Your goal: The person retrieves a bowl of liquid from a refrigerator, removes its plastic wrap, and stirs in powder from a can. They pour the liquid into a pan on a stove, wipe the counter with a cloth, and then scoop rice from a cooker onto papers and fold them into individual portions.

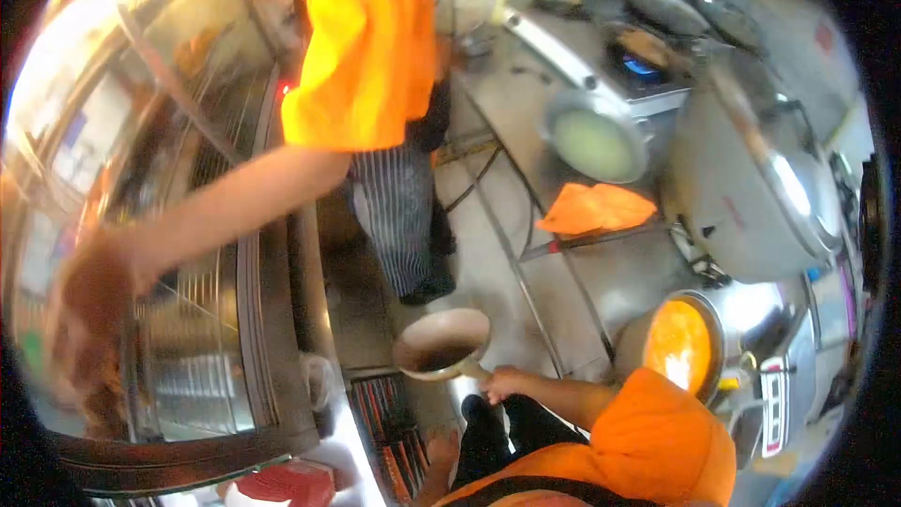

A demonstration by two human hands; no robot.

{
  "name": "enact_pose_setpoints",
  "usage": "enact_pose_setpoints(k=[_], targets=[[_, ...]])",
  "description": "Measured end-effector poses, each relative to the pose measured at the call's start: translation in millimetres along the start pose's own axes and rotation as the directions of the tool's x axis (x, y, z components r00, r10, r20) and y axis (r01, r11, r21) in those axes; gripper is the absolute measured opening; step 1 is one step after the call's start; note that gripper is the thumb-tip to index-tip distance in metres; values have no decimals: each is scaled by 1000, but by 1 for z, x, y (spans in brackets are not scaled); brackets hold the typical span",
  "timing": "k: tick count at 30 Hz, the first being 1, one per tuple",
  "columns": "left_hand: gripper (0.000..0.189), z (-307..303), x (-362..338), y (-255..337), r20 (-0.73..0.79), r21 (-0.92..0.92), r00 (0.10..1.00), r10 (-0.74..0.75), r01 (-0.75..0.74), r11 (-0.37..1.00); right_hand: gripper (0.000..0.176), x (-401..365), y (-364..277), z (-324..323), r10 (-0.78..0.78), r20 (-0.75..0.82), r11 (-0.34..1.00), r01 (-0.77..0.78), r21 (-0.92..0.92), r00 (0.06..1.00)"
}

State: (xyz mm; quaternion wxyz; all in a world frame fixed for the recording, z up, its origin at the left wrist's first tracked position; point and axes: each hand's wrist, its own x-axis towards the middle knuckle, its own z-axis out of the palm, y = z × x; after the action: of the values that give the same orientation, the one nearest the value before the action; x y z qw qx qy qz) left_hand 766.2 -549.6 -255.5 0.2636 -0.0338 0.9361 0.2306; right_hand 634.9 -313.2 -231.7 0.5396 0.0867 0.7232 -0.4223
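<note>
My right hand is wrapped round the handle of a small frying pan. The pan is held out in front of me over the floor, its inside brownish and its rim pale. Low at the bottom edge, my left hand shows only in part, close beside a rack with dark and red slats; its fingers are not clear. Both my legs, in dark trousers, are under the pan handle.
A co-worker in an orange shirt and striped apron stretches an arm toward the glass case on the left. To the right are a pan of pale liquid, an orange cloth, a large pot, an orange-filled pot and a lit burner.
</note>
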Motion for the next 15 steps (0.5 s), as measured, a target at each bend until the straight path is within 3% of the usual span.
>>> enact_pose_setpoints(k=[1, 2, 4, 5, 6, 7, 8, 9, 10, 11, 12, 13, 15], targets=[[44, -10, 7, -7, 268, 34, 963, 14, -23, 999, 30, -1, 26, 13, -81, 0, 968, 79, 237, 997], [42, -8, 19, -28, 356, 203, 911, 210, -295, 934, 30, -31, 23, 8, -81, -36, 963, 87, 257, 996], [40, 39, 67, -71, 354, 273, 901, 250, -356, 894, 26, -132, -9, 7, -70, 70, 906, 34, 423, 995], [40, 24, 70, -73, 367, 286, 890, 271, -385, 877, 28, -164, -1, 11, -347, -98, 922, 358, 149, 933], [38, 2, 77, -72, 356, 385, 846, 397, -520, 762, 29, -194, 1, 15, -612, -174, 790, 586, -181, 772], [37, -17, 85, -67, 356, 476, 779, 517, -627, 617, 31, -240, -22, 13, -371, -232, 927, 374, -32, 899], [37, -33, 92, -61, 369, 483, 765, 528, -643, 594, 33, -285, -44, 9, -106, -238, 981, 140, 132, 966], [26, -47, 96, -52, 218, 477, 630, 746, -735, 481, 35, -313, -45, 9, -134, -277, 986, 157, 62, 951], [20, -56, 97, -45, 60, 488, 432, 900, -799, 352, 38, -338, -42, 10, -161, -313, 986, 167, -10, 936], [20, -49, 107, -42, 71, 485, 420, 905, -807, 337, 38, -366, -43, 11, -160, -365, 986, 166, -15, 917], [29, -28, 130, -44, 280, 457, 677, 681, -717, 526, 38, -393, -47, 13, -154, -411, 987, 161, -19, 898], [42, -20, 145, -42, 469, 479, 811, 351, -567, 670, 36, -419, -55, 14, -156, -460, 985, 175, -1, 874], [42, -17, 123, -59, 484, 471, 787, 381, -602, 645, 34, -464, -67, 20, -158, -511, 980, 196, 20, 845]])
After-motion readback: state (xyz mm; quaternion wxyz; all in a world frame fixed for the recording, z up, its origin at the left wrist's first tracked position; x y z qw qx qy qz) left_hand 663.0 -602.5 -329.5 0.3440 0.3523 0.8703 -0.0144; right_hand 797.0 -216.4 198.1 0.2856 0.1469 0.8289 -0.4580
